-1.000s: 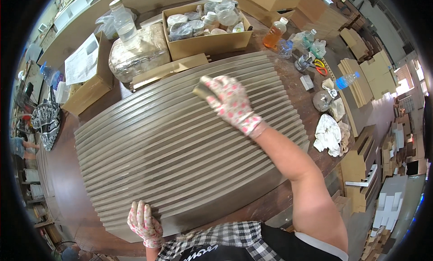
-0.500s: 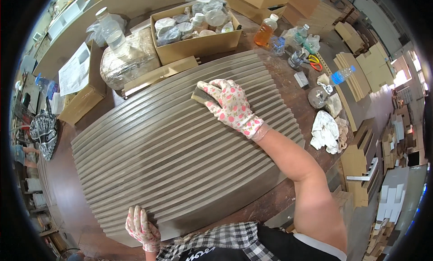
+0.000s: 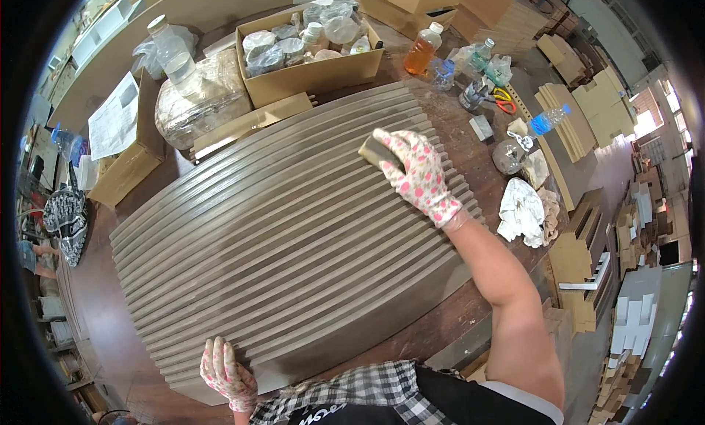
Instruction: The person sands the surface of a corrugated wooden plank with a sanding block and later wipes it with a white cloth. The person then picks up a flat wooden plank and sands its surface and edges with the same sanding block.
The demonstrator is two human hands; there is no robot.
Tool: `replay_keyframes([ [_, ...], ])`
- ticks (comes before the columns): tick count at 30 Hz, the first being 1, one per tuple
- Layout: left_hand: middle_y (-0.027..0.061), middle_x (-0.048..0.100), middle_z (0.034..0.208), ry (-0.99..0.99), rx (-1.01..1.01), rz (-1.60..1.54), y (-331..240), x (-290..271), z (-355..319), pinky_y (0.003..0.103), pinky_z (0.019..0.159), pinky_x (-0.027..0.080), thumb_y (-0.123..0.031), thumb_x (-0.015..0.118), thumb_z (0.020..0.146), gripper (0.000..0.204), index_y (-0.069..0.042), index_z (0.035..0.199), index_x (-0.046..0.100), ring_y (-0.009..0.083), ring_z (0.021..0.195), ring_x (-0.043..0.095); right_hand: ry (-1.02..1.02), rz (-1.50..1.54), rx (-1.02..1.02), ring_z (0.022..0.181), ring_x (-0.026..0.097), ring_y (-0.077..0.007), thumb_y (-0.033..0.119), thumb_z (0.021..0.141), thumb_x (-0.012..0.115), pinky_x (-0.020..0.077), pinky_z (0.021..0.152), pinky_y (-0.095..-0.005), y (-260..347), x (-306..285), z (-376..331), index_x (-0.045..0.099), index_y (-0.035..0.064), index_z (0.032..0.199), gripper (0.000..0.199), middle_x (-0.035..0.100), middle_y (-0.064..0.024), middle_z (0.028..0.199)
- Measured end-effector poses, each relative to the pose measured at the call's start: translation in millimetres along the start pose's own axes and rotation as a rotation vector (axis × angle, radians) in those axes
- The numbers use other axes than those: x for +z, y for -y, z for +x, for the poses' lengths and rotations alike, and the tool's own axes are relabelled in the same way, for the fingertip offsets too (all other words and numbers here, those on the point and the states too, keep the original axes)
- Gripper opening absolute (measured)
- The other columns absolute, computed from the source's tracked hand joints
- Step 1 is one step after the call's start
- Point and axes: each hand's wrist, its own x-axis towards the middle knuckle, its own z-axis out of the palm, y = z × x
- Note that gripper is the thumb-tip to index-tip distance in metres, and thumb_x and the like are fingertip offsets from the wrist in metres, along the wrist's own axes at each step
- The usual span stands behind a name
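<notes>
A wide grey-brown ribbed panel [image 3: 272,241] lies across the table, its ridges running from lower left to upper right. My right hand [image 3: 422,171], in a white glove with pink dots, grips a small sanding block [image 3: 377,153] and presses it on the ridges near the panel's upper right. The fingers wrap over the block and hide part of it. At the near left corner my left hand [image 3: 228,370], in a matching glove, rests on the panel's edge with its fingers stretched out and nothing in them.
Beyond the panel stand a cardboard box [image 3: 316,76] of wrapped jars and a plastic-wrapped bundle [image 3: 202,105]. At right are a bottle of orange liquid [image 3: 424,50], scissors [image 3: 504,100], a blue-labelled bottle [image 3: 549,120] and a white rag [image 3: 521,210]. Another box [image 3: 132,164] sits at left.
My right hand has slid the sanding block to the right along the ridges. My left hand stays at the near corner. The whole view has shifted slightly.
</notes>
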Motion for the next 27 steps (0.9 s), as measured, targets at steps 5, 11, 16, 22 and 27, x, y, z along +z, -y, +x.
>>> replay_keyframes([
  [5,0.0149,0.056,0.128,0.016,-0.005,-0.021,-1.4,-2.0,1.2,0.047,0.100,0.035,-0.020,0.033,0.098,0.036,-0.004,0.124,0.053,0.0355,0.120,0.050,-0.162,-0.247,0.319,0.096,0.060,-0.0313,0.027,0.084,0.064,0.0463,0.088,-0.0421,-84.6,-30.1,-2.2,0.062,0.0147,0.118,0.036,0.062,-0.0144,0.102],
  [11,0.0149,0.056,0.128,0.002,0.003,-0.021,-3.2,-2.7,3.4,0.047,0.099,0.035,-0.017,0.036,0.097,0.035,-0.005,0.125,0.052,0.0351,0.120,0.051,-0.118,-0.156,0.299,0.110,0.055,-0.0293,0.022,0.081,0.066,0.0417,0.099,-0.0387,-117.4,-36.1,15.8,0.059,0.0169,0.123,0.043,0.061,-0.0116,0.115],
  [16,0.0147,0.056,0.128,0.005,-0.002,-0.033,-4.9,-3.1,4.5,0.048,0.098,0.036,-0.016,0.038,0.095,0.035,-0.006,0.125,0.052,0.0349,0.120,0.051,0.039,-0.034,0.065,0.113,0.053,-0.0290,0.003,0.076,0.063,0.0394,0.102,-0.0374,-120.1,-25.7,35.4,0.061,0.0150,0.120,0.046,0.059,-0.0083,0.120],
  [22,0.0147,0.057,0.126,0.014,-0.007,-0.008,-3.0,-1.2,-1.2,0.048,0.098,0.036,-0.019,0.035,0.097,0.035,-0.005,0.124,0.053,0.0354,0.119,0.052,-0.046,-0.033,0.156,0.113,0.055,-0.0286,-0.003,0.074,0.062,0.0409,0.101,-0.0361,-143.5,-35.6,40.0,0.061,0.0097,0.116,0.045,0.060,-0.0113,0.119],
  [27,0.0146,0.057,0.126,0.033,-0.010,-0.043,-4.8,-3.7,3.1,0.048,0.097,0.037,-0.024,0.033,0.099,0.037,-0.004,0.122,0.054,0.0359,0.119,0.052,0.016,-0.188,0.078,0.115,0.053,-0.0282,0.001,0.074,0.063,0.0409,0.101,-0.0373,-144.3,-33.6,39.6,0.059,0.0117,0.121,0.049,0.060,-0.0102,0.119],
])
